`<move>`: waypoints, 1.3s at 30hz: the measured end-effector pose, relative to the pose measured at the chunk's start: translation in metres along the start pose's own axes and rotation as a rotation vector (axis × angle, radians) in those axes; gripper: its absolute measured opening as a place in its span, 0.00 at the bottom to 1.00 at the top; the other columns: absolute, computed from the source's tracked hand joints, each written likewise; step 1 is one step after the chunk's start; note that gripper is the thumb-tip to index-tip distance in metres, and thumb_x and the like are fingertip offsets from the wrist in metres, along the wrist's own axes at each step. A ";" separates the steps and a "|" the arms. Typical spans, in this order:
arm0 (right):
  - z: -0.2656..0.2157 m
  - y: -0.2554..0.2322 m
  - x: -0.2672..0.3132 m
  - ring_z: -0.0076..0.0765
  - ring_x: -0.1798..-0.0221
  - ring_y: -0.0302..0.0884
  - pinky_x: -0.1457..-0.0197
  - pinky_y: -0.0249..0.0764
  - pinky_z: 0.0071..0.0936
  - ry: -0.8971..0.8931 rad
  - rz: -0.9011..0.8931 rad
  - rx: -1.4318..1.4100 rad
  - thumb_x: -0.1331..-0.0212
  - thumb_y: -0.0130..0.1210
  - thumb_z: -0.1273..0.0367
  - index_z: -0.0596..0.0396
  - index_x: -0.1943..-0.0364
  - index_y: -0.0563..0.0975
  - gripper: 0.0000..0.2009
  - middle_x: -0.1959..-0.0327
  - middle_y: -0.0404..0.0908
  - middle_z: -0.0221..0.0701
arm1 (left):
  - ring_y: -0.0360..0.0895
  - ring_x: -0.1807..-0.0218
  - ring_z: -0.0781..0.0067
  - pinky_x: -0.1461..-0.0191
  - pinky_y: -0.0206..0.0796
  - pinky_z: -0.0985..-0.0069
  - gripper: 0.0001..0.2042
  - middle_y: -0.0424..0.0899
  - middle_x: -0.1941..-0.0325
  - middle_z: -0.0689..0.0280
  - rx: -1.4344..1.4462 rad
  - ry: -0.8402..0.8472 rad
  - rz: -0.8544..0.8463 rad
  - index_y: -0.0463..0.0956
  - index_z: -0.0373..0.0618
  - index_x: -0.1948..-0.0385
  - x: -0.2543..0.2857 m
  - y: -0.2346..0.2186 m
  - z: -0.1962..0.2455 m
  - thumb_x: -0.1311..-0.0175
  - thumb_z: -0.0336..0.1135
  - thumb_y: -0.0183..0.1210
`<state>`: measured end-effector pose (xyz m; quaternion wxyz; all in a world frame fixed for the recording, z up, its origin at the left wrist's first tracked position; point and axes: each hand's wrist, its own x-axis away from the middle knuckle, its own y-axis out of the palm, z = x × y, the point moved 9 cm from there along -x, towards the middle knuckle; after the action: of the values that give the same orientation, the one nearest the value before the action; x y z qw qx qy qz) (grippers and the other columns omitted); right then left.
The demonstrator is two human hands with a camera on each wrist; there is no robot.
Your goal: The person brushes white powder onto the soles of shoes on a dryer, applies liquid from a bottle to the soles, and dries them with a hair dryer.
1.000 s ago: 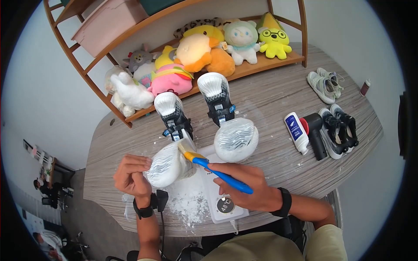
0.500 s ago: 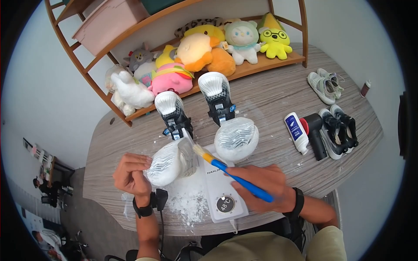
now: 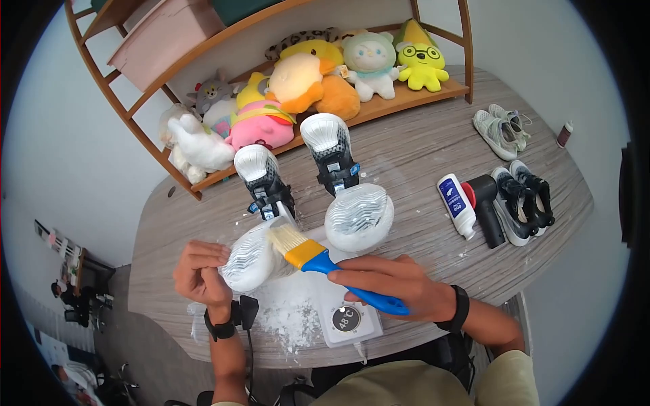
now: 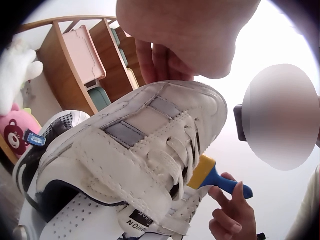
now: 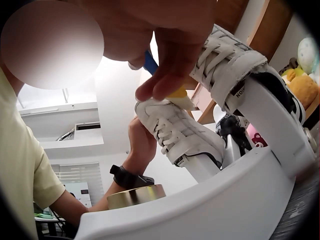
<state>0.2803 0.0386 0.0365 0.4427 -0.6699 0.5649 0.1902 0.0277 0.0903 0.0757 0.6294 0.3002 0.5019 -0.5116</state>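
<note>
A white sneaker (image 3: 247,260) stands sole up on a white shoe dryer (image 3: 369,329) with a 48°C display. My left hand (image 3: 203,274) holds its toe end, fingertips at the edge of the sole. In my right hand (image 3: 399,287) is the blue handle of a flat paintbrush (image 3: 306,256) with a yellow collar and pale bristles. The bristles overlap the inner side of that sneaker's sole in the head view. Its mate (image 3: 360,215) sits sole up to the right on the dryer. The left wrist view shows the held sneaker's laces and grey patches (image 4: 120,133).
Two black-and-white shoes (image 3: 330,150) stand sole up behind. White flakes (image 3: 291,318) litter the table before the dryer. To the right lie a white-and-blue bottle (image 3: 457,206), a black handheld device (image 3: 489,210) and two pairs of shoes (image 3: 516,227). Plush toys (image 3: 298,81) fill the shelf behind.
The brush drew back right from the left sneaker with its narrow edge showing, then came back left over it, broad side up. My left hand stays at the toe.
</note>
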 end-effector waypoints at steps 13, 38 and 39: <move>0.018 0.013 0.011 0.34 0.70 0.82 0.78 0.74 0.25 0.088 -0.070 0.015 0.45 0.63 0.72 0.56 0.46 0.75 0.21 0.63 0.83 0.35 | 0.76 0.77 0.67 0.69 0.74 0.73 0.07 0.77 0.81 0.55 -0.021 0.003 0.007 0.72 0.34 0.84 0.001 0.001 0.001 0.53 0.15 0.46; -0.024 -0.010 0.015 0.37 0.74 0.85 0.72 0.79 0.24 -0.019 -0.017 -0.179 0.49 0.62 0.76 0.61 0.57 0.80 0.13 0.73 0.85 0.40 | 0.80 0.76 0.67 0.70 0.73 0.78 0.09 0.79 0.80 0.55 -0.087 0.030 -0.088 0.75 0.32 0.82 -0.006 0.003 0.012 0.58 0.13 0.45; -0.027 -0.014 0.016 0.36 0.75 0.85 0.73 0.79 0.24 -0.040 0.013 -0.157 0.45 0.61 0.72 0.59 0.57 0.80 0.11 0.74 0.85 0.39 | 0.80 0.76 0.67 0.70 0.72 0.78 0.09 0.79 0.80 0.55 -0.093 0.033 -0.095 0.75 0.32 0.82 -0.007 0.002 0.012 0.58 0.13 0.45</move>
<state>0.2908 0.0069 0.0446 0.3988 -0.6948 0.5438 0.2501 0.0340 0.0823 0.0855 0.6091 0.2551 0.5492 -0.5121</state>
